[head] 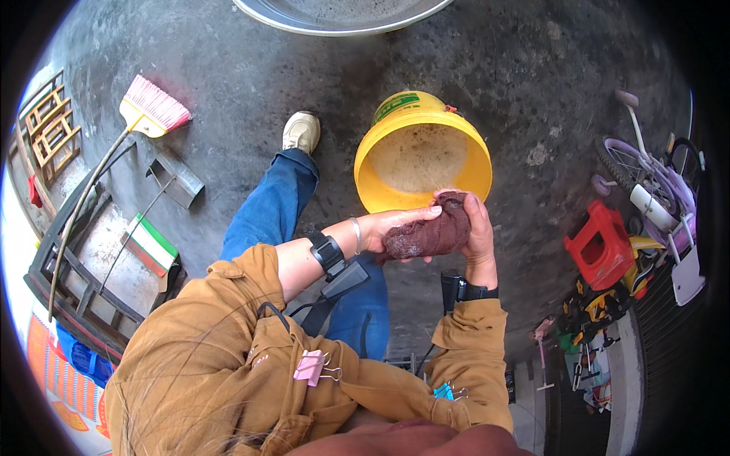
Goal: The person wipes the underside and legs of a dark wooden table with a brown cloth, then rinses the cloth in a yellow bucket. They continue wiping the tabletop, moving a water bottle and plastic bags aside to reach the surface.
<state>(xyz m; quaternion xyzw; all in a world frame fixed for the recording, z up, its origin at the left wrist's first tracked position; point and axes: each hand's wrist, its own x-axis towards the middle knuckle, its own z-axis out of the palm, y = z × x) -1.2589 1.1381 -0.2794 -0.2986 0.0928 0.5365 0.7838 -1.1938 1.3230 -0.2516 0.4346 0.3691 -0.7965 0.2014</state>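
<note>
A wet, bunched dark-red cloth (429,232) is held between both hands, over the near rim of a yellow plastic bucket (365,165). My left hand (389,228) grips the cloth's left end, its thumb lying along the top. My right hand (478,225) holds the other end, fingers wrapped around it. Inside the bucket is cloudy, foamy water (419,157). Parts of the fingers are hidden behind the cloth.
A large metal basin (342,28) lies beyond the bucket. At left are a broom (151,108), a metal dustpan (178,178) and a dark frame (80,296). To the right stand a red plastic stool (601,245) and a purple bicycle (664,182).
</note>
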